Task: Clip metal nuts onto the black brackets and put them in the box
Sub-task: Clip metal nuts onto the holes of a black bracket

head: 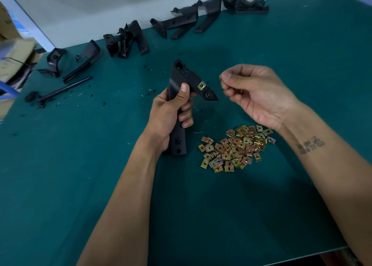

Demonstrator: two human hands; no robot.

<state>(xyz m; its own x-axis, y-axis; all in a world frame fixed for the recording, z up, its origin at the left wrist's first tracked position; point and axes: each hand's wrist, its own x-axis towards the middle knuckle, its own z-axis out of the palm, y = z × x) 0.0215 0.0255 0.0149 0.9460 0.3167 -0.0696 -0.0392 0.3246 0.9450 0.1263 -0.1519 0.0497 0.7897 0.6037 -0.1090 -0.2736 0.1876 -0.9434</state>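
While gripping the black bracket (pixel 177 104) upright, left hand (pixel 171 115); right hand (pixel 255 92) raised, fingers curled, contents unclear.

The table mat (pixel 80 165) is plain dark teal. The brackets (pixel 175 22) at twelve o'clock are matte black, as is the held bracket (pixel 181 76), which wears one brass-yellow nut (pixel 201 86). The nut pile (pixel 235 148) at four o'clock mixes gold, copper and greenish tints.

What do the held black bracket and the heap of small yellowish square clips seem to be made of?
Held black bracket: probably moulded plastic, matte, going by its dull even sheen and formed holes. Heap of small yellowish square clips: likely plated sheet metal, given the iridescent gold-green shine.
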